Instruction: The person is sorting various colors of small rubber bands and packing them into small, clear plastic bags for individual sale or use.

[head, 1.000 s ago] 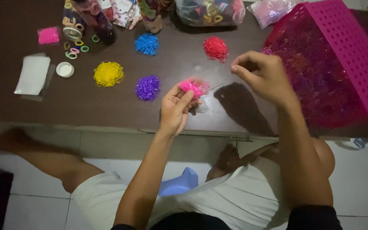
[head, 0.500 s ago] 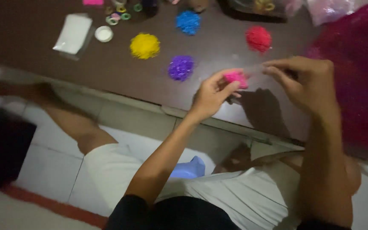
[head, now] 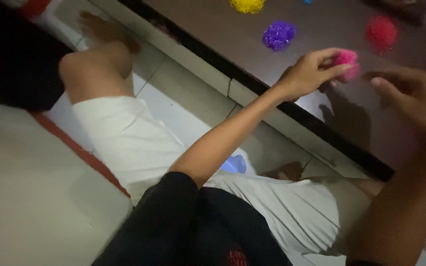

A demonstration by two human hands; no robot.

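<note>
Dim room, pale tiled floor (head: 40,197), dark low worktop (head: 321,29) running diagonally across the upper right. Left hand (head: 306,74) raised above the worktop's near edge, grip pinched shut on a pink fluffy clump (head: 347,61) at the fingertips. Right hand (head: 412,98) just beside it, blurred, fingers curled toward the clump; grip state not discernible. On the worktop beyond: purple clump (head: 278,35), red clump (head: 381,32), yellow clump (head: 247,5) at the top edge, well apart from one another. Below, white shorts (head: 134,148) over folded legs, black shirt (head: 198,231).
</note>
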